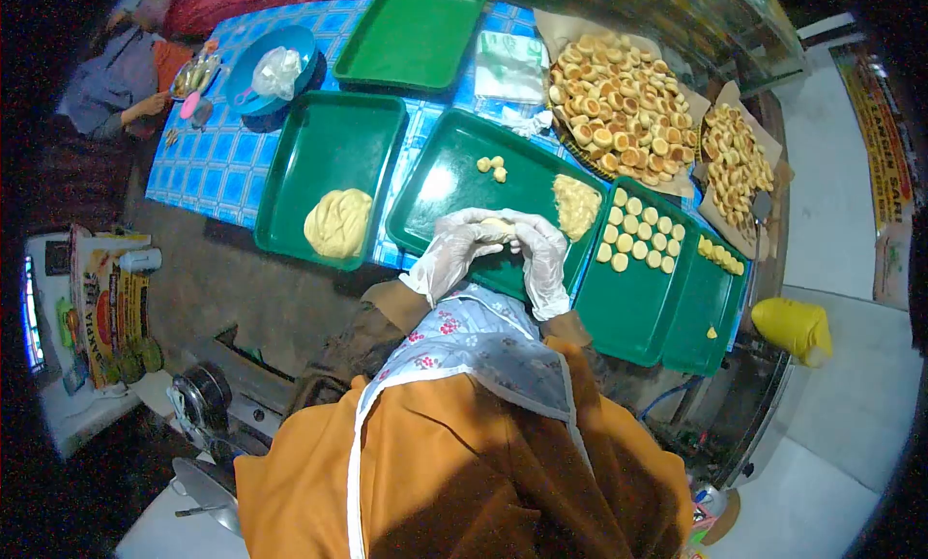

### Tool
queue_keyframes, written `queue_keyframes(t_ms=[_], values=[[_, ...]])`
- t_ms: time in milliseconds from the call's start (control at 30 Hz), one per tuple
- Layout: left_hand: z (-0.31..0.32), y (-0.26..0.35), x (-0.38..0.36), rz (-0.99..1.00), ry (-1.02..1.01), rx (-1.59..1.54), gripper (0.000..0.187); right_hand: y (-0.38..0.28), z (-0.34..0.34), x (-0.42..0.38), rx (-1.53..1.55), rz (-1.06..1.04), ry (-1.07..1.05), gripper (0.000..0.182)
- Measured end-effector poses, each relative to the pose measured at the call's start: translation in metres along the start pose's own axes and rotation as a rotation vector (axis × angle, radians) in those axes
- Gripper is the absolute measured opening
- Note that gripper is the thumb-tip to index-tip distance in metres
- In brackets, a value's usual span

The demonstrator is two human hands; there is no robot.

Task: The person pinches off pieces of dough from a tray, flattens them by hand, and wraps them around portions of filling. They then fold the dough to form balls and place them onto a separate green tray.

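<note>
My left hand and my right hand wear thin white gloves and meet over the near edge of a green tray. Between their fingertips is a small piece of pale dough, mostly covered by the fingers. Beyond the hands, a few small dough balls lie on that tray. A rough, sticky-looking pale mass sits at its right end. To the left, a large smooth lump of dough rests in another green tray.
On the right, one green tray carries rows of flat dough rounds; another holds more pieces. Browned round pastries fill a paper-lined basket behind. A blue basin stands back left, near another person's hand.
</note>
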State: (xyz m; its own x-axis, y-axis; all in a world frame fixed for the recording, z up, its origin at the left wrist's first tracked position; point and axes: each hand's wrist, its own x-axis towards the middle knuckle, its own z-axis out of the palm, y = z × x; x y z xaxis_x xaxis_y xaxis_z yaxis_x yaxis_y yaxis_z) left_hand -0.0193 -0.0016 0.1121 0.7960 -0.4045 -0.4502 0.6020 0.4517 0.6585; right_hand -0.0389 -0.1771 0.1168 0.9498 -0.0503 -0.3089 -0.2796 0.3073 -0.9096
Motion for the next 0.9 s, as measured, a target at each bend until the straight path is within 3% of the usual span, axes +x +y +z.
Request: queue_keyframes(t_ms=[67, 167, 467, 567, 600, 667, 767, 867, 900], values=[[-0.003, 0.0, -0.003, 0.034, -0.002, -0.062, 0.025, -0.005, 0.01, -0.004, 0.014, 0.017, -0.003, 0.017], [0.0, -0.002, -0.003, 0.048, 0.01, -0.092, 0.024, 0.003, 0.002, -0.006, -0.464, -0.317, -0.007, 0.015], [0.004, -0.014, 0.007, 0.068, -0.028, -0.06, 0.026, 0.057, -0.021, 0.016, -0.461, -0.164, 0.179, 0.011], [0.002, -0.009, 0.007, 0.057, -0.052, -0.153, 0.029, 0.044, -0.035, 0.02, -0.467, -0.161, 0.189, 0.012], [0.0, -0.007, 0.007, 0.054, -0.05, -0.202, 0.031, 0.037, -0.043, 0.024, -0.653, -0.316, 0.256, 0.011], [0.002, 0.007, 0.001, 0.085, -0.04, -0.244, 0.034, 0.023, -0.057, 0.023, -0.674, -0.266, 0.407, 0.011], [-0.004, 0.015, 0.002, 0.088, -0.003, -0.287, 0.035, 0.042, -0.075, 0.025, -0.408, -0.161, 0.31, 0.014], [-0.005, 0.013, -0.002, 0.044, -0.014, -0.345, 0.038, 0.049, -0.074, 0.02, -1.058, -0.158, 0.059, 0.02], [-0.005, 0.011, -0.001, 0.031, -0.013, -0.37, 0.038, 0.073, -0.077, 0.021, -1.005, -0.296, 0.082, 0.013]])
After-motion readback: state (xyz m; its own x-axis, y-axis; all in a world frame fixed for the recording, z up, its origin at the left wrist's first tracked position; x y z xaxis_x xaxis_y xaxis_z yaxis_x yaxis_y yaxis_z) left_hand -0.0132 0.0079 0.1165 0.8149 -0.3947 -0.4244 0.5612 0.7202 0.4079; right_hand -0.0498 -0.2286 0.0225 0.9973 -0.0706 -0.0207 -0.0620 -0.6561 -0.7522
